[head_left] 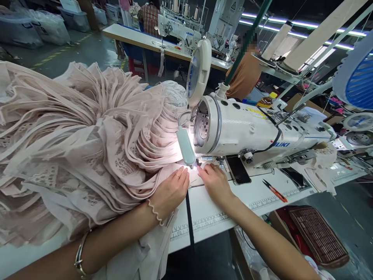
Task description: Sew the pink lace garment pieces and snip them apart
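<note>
My left hand [171, 187] is at the sewing machine's needle area, its fingers pressed together on the edge of a pale pink fabric piece [167, 173]. The thumb is hidden. Just right of the needle, my right hand [217, 184] rests on the machine bed with bent fingers; its foremost finger reaches toward the presser foot. Whatever lies under those fingertips is too small and overlit to make out. Above both hands stands the white sewing machine [239, 128], a pale green lamp [186, 147] hanging before its needle. A black strip [189, 217] runs down over the table's front edge.
A large heap of pink lace garments [87, 136] covers the left side. Right of my hands lie a black phone [239, 170] and orange-handled thread snips [275, 190]. A round magnifier [199, 72] stands above the machine head. Co-workers sit beyond; a woven basket [319, 235] is below right.
</note>
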Demonstrator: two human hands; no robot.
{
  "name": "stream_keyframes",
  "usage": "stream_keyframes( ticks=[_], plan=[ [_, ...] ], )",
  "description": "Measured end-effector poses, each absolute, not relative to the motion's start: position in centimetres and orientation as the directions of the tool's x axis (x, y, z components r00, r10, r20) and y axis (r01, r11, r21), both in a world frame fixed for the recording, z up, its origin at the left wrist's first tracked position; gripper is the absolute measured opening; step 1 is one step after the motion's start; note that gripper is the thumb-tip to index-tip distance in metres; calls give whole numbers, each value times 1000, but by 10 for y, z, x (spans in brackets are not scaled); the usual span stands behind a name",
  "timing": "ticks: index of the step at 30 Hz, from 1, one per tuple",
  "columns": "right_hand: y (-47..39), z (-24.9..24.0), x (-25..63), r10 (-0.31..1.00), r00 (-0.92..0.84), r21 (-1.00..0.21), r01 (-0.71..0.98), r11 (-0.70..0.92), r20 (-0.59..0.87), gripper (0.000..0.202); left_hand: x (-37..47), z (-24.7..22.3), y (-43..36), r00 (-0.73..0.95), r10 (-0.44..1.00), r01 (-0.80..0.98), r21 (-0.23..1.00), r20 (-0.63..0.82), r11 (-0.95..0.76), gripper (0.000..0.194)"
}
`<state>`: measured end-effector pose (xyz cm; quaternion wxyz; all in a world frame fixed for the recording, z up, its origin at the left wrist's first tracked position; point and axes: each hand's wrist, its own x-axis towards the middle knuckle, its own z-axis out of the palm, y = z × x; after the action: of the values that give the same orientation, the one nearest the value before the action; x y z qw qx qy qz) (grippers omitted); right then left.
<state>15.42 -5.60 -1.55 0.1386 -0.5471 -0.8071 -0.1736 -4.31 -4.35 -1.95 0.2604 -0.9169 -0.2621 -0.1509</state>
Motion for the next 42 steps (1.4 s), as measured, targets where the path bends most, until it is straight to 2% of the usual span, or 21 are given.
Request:
stream_keyframes(
  ticks=[2, 6, 10, 13, 19, 22, 25, 28, 32, 38, 42],
  plan=[
    [-64, -17, 153, 790, -407, 186, 913, 362, 458, 33, -43, -20, -44, 815, 398, 562, -409, 421, -719, 38],
    [-71, -16, 151, 774, -395, 116, 913, 392, 495, 25, -42, -22, -44, 819, 383, 553, -413, 426, -723, 37],
    [-72, -15, 150, 771, -364, 212, 931, 296, 522, 29, -42, -23, -44, 821, 389, 552, -408, 418, -727, 37],
    [-76, -18, 148, 745, -376, 213, 926, 311, 551, 23, -42, -24, -44, 825, 385, 547, -410, 415, -730, 38],
    [-77, -20, 153, 756, -408, 253, 912, 322, 511, 24, -42, -22, -43, 814, 374, 555, -406, 443, -726, 37],
    [-74, -18, 157, 736, -431, 161, 897, 411, 522, 34, -41, -21, -43, 810, 369, 558, -404, 456, -725, 36],
    [-71, -18, 156, 730, -407, 29, 882, 470, 549, 24, -41, -21, -43, 810, 367, 558, -407, 458, -723, 36],
    [-68, -20, 154, 765, -348, -30, 902, 431, 542, 16, -42, -22, -44, 811, 368, 557, -409, 455, -723, 36],
    [-65, -23, 152, 819, -264, -74, 935, 348, 510, 24, -41, -23, -44, 812, 373, 558, -413, 449, -719, 37],
    [-62, -22, 148, 840, -278, 82, 959, 272, 467, 20, -42, -25, -43, 820, 394, 553, -397, 416, -733, 39],
    [-52, -7, 144, 942, -205, 151, 974, 169, 265, 26, -43, -26, -44, 828, 418, 547, -379, 373, -746, 42]
  ],
)
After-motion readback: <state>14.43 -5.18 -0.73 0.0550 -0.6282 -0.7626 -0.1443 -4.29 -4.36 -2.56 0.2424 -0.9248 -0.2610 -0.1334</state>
